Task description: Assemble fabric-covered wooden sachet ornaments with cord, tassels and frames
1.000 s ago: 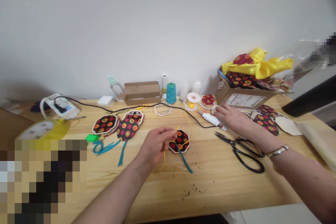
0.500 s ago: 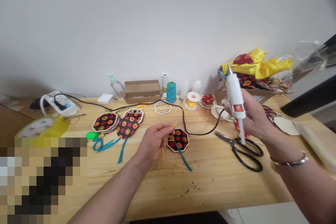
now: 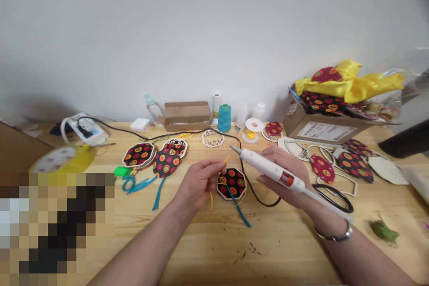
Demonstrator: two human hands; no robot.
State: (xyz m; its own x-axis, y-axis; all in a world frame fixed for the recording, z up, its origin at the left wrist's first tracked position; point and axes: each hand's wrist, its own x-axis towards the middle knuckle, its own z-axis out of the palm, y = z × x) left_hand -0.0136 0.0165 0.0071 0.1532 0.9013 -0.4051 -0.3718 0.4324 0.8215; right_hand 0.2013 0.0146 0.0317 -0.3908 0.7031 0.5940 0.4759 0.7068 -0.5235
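One hand, my left [image 3: 203,179], pinches a yellow cord [image 3: 227,159] between thumb and forefinger; its short end pokes up past the fingertips. The octagonal patterned piece [image 3: 236,181] lies flat on the near-middle of the table [image 3: 187,241], just right of that hand; can't tell if the fingers touch it. Teal tassel [image 3: 244,216] runs across it toward the near right. My right hand [image 3: 291,160] is wrapped around a white glue gun [image 3: 263,164], raised above the table, nozzle aimed left and far, tip near the cord end. Trigger hidden. Glue stick [image 3: 328,205] sticks out the back, over my wrist. Black cable [image 3: 268,205] loops below the gun. Black loop handle [image 3: 351,207] shows beside my right wrist. Far middle: teal thread cone [image 3: 224,118], white spool [image 3: 254,125]. Left: stacked patterned pieces [image 3: 139,154]. Far right: cardboard box [image 3: 295,125], yellow fabric [image 3: 355,89] on top.
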